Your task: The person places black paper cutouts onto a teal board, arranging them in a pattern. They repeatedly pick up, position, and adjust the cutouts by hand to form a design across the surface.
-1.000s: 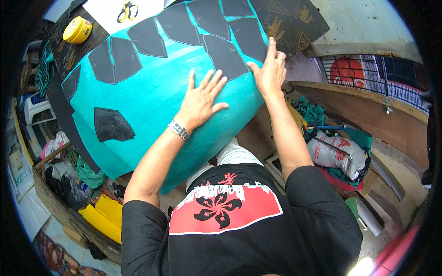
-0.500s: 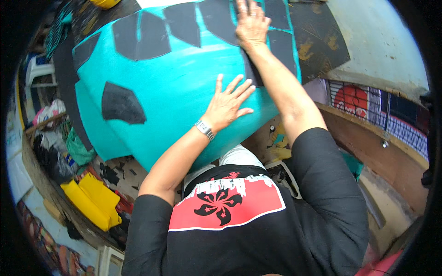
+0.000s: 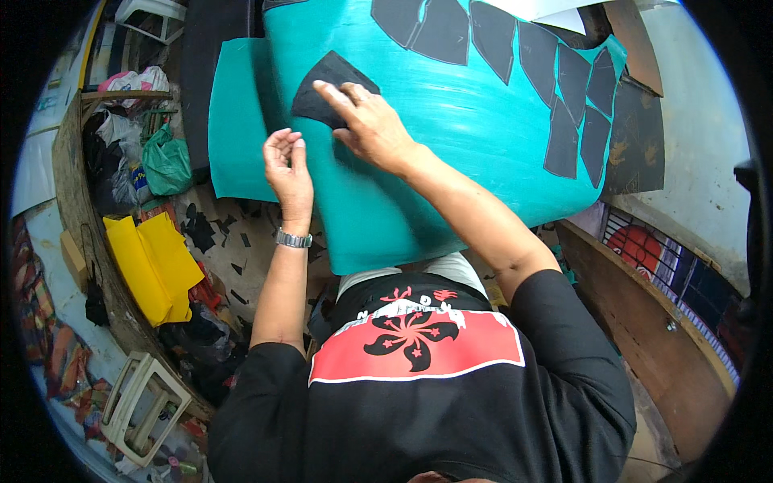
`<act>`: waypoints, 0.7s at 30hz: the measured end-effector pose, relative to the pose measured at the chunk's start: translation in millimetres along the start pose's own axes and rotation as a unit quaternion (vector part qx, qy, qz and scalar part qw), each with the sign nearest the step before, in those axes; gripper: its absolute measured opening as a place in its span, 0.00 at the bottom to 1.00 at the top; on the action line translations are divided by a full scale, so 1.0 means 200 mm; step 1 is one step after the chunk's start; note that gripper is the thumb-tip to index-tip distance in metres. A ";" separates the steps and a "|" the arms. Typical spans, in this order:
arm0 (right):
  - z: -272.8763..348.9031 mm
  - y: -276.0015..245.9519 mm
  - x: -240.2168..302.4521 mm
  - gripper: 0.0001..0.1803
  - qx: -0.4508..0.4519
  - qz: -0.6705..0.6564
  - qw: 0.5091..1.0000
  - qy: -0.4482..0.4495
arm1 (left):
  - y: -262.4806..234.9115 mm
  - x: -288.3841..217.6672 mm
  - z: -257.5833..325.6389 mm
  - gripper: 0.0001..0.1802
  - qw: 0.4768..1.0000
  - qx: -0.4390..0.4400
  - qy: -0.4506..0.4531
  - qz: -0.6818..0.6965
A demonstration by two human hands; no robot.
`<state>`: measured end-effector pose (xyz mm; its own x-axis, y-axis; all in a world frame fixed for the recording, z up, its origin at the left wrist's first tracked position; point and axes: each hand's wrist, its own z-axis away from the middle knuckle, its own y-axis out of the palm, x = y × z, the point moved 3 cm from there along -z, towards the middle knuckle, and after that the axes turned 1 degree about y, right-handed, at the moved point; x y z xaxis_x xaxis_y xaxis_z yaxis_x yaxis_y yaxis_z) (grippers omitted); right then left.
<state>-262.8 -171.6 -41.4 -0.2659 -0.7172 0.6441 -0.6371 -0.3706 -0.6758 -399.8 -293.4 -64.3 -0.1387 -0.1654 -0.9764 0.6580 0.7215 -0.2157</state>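
Two bare hands are at the near left part of a large teal sheet [image 3: 475, 137]. The right grip [image 3: 372, 122] reaches over a black angular piece [image 3: 340, 69], which lies on the sheet near its left edge; the fingers are stretched out across it and the thumb stands apart, so this grip is not closed. The left grip [image 3: 290, 175], below a metal wristwatch [image 3: 294, 239], is beside that same edge with fingers half curled and the thumb close to them; whether they pinch anything, I cannot tell. More dark cut pieces [image 3: 444, 34] line the far and right sides of the sheet, some with pale outlines and narrow teal gaps between. Past the sheet's right end, a dark surface [image 3: 636, 153] with golden marks shows. A separate-looking teal flap [image 3: 237, 121] hangs to the left. On the floor, black scraps [image 3: 199, 228] are scattered near folded yellow material [image 3: 153, 266], and a green plastic bag [image 3: 167, 161] sits farther up.
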 end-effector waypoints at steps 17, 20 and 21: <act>-0.09 0.18 0.06 0.37 0.056 0.131 0.988 0.064 | 0.05 0.06 -0.01 0.18 0.992 0.047 0.059 0.106; -0.08 0.21 0.08 0.35 0.058 0.141 0.987 0.042 | 0.05 0.08 -0.01 0.19 0.991 0.043 0.053 0.113; -0.08 0.22 0.09 0.34 0.050 0.156 0.986 0.032 | 0.06 0.09 -0.02 0.19 0.992 0.038 0.048 0.113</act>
<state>-306.0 -191.2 -53.7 -0.4847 -0.7678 0.4189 -0.4437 -0.1969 -0.8743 -397.3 -285.8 -84.2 -0.0490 0.0623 -0.9969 0.7333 0.6799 0.0065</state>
